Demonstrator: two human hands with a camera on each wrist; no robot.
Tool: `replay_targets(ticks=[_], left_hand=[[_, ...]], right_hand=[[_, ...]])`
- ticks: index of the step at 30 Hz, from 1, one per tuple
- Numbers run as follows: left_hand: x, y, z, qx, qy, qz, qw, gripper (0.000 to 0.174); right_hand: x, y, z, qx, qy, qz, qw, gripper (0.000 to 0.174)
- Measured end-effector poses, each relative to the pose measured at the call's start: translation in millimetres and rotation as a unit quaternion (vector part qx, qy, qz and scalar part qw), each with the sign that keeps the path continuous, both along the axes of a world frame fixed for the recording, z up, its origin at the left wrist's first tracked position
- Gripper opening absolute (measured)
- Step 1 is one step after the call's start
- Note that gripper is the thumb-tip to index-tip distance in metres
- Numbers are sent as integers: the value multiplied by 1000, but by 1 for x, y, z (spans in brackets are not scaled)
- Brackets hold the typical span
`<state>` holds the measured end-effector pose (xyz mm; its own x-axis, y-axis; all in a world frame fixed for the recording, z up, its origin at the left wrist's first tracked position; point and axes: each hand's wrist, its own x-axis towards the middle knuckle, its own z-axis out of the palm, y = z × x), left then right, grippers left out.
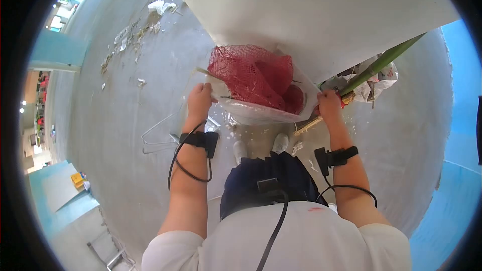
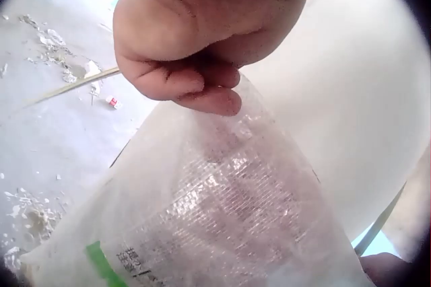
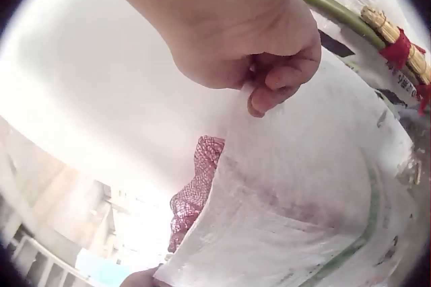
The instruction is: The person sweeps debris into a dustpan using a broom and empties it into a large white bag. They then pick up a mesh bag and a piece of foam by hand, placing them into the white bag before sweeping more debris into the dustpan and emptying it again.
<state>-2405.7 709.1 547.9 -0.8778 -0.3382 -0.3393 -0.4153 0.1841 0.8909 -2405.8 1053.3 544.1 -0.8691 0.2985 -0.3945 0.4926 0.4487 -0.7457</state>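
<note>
A white woven sack is stretched between both hands, with red mesh netting bulging from its mouth. My left hand grips the sack's left edge; in the left wrist view the fingers of that hand are curled round the gathered plastic. On the other side my right hand grips the right edge, and in the right wrist view the hand pinches the sack's rim. Some red mesh shows there beside the rim.
A large white panel stands in front of the sack. To the right are a green stalk, a straw-coloured bundle with red ties and a filled white bag. A wire frame and scattered debris lie on the left floor.
</note>
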Motion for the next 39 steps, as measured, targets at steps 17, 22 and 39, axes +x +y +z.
replay_targets(ticks=[17,22,39], left_hand=[[112,-93,7,67,-20,21,997,35],[243,-169,76,77,-63,307,946,31],[842,-161,63,109,-185,769,602,2]], right_hand=[[-39,152,56,167,248,-36,953,41],[-64,157,111,-82,360,-58,927,71],[113,50,100,-31,345,52,937,7]])
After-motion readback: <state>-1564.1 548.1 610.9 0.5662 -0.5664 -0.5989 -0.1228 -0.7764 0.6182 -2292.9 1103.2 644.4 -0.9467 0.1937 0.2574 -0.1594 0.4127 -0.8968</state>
